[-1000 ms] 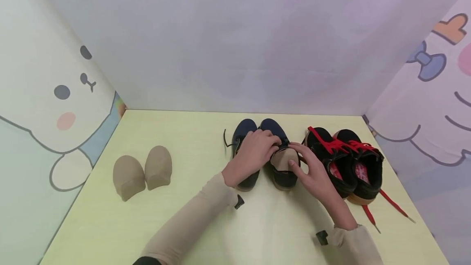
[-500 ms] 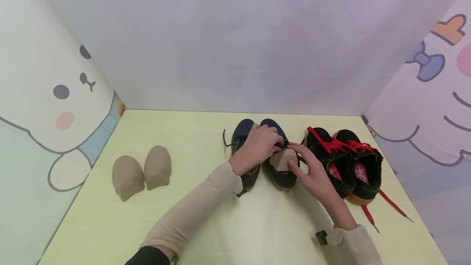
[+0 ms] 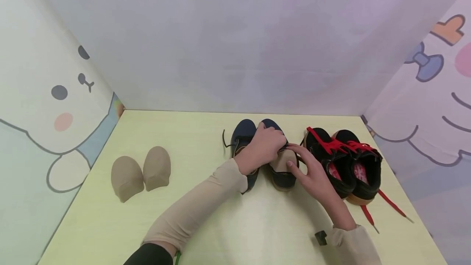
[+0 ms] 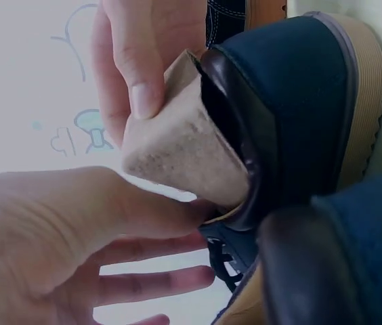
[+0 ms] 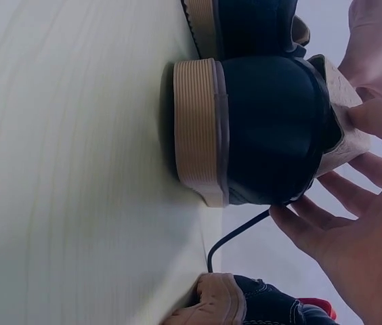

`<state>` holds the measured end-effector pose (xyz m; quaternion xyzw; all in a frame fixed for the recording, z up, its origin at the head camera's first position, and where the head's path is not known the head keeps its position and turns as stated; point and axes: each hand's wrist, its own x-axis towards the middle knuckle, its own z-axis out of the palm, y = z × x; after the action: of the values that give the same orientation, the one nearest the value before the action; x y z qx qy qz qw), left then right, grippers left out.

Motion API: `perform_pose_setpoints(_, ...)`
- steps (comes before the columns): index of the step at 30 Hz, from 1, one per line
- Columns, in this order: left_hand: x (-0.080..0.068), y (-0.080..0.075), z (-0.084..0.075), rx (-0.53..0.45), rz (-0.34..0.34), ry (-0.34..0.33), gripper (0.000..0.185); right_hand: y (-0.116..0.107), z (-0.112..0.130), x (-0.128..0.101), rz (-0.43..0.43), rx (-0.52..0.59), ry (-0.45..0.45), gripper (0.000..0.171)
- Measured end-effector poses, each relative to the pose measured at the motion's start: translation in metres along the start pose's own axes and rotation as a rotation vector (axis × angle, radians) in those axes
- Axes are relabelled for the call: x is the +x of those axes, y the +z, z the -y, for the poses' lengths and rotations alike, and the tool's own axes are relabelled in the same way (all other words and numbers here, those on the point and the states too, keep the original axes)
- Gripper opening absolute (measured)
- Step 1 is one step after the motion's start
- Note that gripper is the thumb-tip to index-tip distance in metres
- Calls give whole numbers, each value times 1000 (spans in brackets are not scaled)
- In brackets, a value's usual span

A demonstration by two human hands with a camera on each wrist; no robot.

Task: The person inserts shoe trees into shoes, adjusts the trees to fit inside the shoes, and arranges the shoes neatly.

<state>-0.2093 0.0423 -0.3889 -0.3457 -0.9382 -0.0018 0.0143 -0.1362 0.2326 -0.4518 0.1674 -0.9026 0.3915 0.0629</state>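
A pair of navy lace-up shoes stands side by side, toes away from me. In the right-hand navy shoe [image 3: 284, 181] sits a beige molded shoe insert [image 3: 283, 161], its blunt end protruding from the opening. My left hand [image 3: 263, 147] lies over this shoe's laces; in the left wrist view its thumb reaches the tongue edge beside the insert, with other fingers outside the shoe. My right hand [image 3: 315, 177] holds the insert from the right, thumb [image 5: 374, 116] on its blunt end, fingers along the shoe's collar. The left navy shoe [image 3: 243, 129] is partly covered by my left hand.
Two more beige inserts [image 3: 127, 178] lie at the left of the pale table [image 3: 198, 142]. Black shoes with red laces [image 3: 357, 162] stand close to the right of my right hand, lace ends trailing forward. Printed cloth walls [image 3: 235, 44] border the table.
My left hand and forearm have shifted a little to the right over the shoe's laces, uncovering more of the left shoe's upper part. The right hand and the insert stay nearly still.
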Motion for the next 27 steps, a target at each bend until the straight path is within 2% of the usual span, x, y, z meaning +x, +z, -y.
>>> perform_pose_setpoints(4, 3, 2, 1, -18, 14, -36, 18, -1, -1, 0, 7, 17, -1, 45)
perform_pose_setpoints(10, 3, 4, 5, -154, -2, -92, 40, -1, -3, 0, 7, 25, -9, 45)
perform_pose_setpoints(18, -1, 13, 13, -378, -87, -67, 43, -1, -5, 0, 8, 30, -20, 45)
perform_pose_setpoints(23, -1, 11, 16, -425, -107, -29, 47, -1, -6, 0, 8, 1, -44, 47)
perform_pose_setpoints(27, 0, 12, 17, -426, -109, -8, 49, -2, -6, 1, 4, -18, -61, 47)
